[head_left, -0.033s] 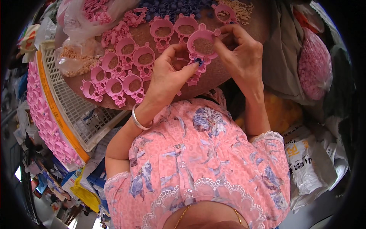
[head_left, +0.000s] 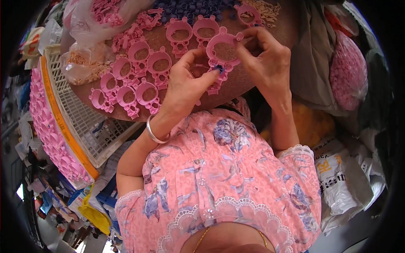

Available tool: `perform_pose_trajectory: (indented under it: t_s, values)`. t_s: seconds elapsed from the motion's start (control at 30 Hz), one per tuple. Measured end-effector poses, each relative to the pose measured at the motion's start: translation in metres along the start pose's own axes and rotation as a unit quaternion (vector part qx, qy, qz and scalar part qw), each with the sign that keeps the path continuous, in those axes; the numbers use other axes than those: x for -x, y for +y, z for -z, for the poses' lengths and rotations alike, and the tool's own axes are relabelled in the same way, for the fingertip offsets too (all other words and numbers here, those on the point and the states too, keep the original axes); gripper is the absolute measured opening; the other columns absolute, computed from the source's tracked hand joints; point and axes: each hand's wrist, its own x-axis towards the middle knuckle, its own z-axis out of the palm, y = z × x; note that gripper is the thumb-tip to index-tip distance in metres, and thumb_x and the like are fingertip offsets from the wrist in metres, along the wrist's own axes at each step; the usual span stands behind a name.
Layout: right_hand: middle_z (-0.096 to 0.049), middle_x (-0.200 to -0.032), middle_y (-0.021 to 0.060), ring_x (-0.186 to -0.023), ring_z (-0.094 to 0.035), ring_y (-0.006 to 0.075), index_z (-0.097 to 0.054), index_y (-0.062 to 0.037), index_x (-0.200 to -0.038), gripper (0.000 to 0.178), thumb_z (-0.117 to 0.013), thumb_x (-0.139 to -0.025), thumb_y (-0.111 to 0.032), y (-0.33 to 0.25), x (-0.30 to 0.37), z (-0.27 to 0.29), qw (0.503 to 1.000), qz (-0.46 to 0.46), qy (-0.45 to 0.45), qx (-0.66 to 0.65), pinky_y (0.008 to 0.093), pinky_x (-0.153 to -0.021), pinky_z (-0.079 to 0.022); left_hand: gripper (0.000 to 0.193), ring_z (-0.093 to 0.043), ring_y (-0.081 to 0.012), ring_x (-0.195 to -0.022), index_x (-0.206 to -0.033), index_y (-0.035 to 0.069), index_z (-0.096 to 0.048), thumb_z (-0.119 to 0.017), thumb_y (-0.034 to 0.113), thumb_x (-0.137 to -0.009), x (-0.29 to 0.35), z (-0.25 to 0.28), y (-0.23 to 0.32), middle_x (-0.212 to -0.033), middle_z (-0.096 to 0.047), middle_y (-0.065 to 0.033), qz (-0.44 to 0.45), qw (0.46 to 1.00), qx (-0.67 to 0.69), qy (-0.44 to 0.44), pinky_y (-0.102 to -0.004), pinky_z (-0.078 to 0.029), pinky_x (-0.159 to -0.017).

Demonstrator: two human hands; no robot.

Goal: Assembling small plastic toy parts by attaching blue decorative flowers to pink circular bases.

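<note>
Both my hands are over the near edge of a round brown table, holding one pink plastic ring frame with small rounded ears. My left hand grips its lower left part, the thumb resting by a small blue plastic piece at the base of the ring. At the upper right rim, the thumb and fingers of my right hand pinch the frame. Whether the blue piece is fixed in the frame cannot be made out. Several similar pink frames lie to the left and beyond.
Piles of blue pieces and beige pieces lie at the table's far side. Loose pink parts and a clear bag of beige pieces are at left. A white crate stands left; a bag of pink pieces hangs right.
</note>
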Motion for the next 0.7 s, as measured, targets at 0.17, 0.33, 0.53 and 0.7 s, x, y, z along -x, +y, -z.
perform_pose_trajectory:
  t_s: [0.17, 0.33, 0.53, 0.7]
  values:
    - [-0.069, -0.073, 0.0063, -0.066, -0.063, 0.0062, -0.067, 0.0002, -0.098, 0.017, -0.07, -0.083, -0.007, 0.005, 0.0, -0.002, 1.0, 0.012, 0.001, -0.003, 0.0229, -0.059, -0.05, 0.04, -0.065, -0.0139, -0.092, -0.126, -0.003, -0.054, -0.069, 0.003, -0.089, 0.0, -0.004, 0.001, -0.115, -0.062, -0.0088, 0.032, 0.999, 0.04, 0.01, -0.0284, -0.059, -0.078]
    - [-0.067, -0.073, 0.0099, -0.065, -0.064, 0.0138, -0.068, -0.0031, -0.103, 0.023, -0.071, -0.086, -0.019, 0.043, -0.013, 0.013, 0.986, -0.037, -0.02, 0.162, 0.0291, -0.061, -0.049, 0.04, -0.068, -0.012, -0.089, -0.125, -0.002, -0.058, -0.072, 0.007, -0.088, 0.011, -0.002, 0.011, -0.105, -0.066, -0.0075, -0.046, 0.995, -0.073, 0.058, -0.0235, -0.055, -0.07]
    - [-0.07, -0.086, 0.0164, -0.081, -0.068, 0.0342, -0.069, -0.007, -0.105, 0.024, -0.068, -0.085, -0.02, 0.055, -0.019, 0.005, 0.959, -0.009, -0.098, 0.266, 0.0419, -0.069, -0.052, 0.025, -0.069, -0.0112, -0.089, -0.115, -0.002, -0.064, -0.068, 0.004, -0.091, 0.023, 0.02, 0.021, -0.113, -0.062, -0.0055, -0.001, 0.994, -0.099, 0.052, -0.0224, -0.056, -0.074]
    - [-0.071, -0.089, 0.0149, -0.085, -0.068, 0.0369, -0.069, -0.0073, -0.108, 0.027, -0.065, -0.085, -0.02, 0.06, -0.024, 0.001, 0.947, 0.018, -0.121, 0.297, 0.0447, -0.072, -0.052, 0.022, -0.068, -0.0122, -0.089, -0.113, -0.003, -0.064, -0.066, 0.001, -0.091, 0.035, 0.034, 0.01, -0.109, -0.062, -0.0054, -0.043, 0.994, -0.059, 0.078, -0.0235, -0.058, -0.077]
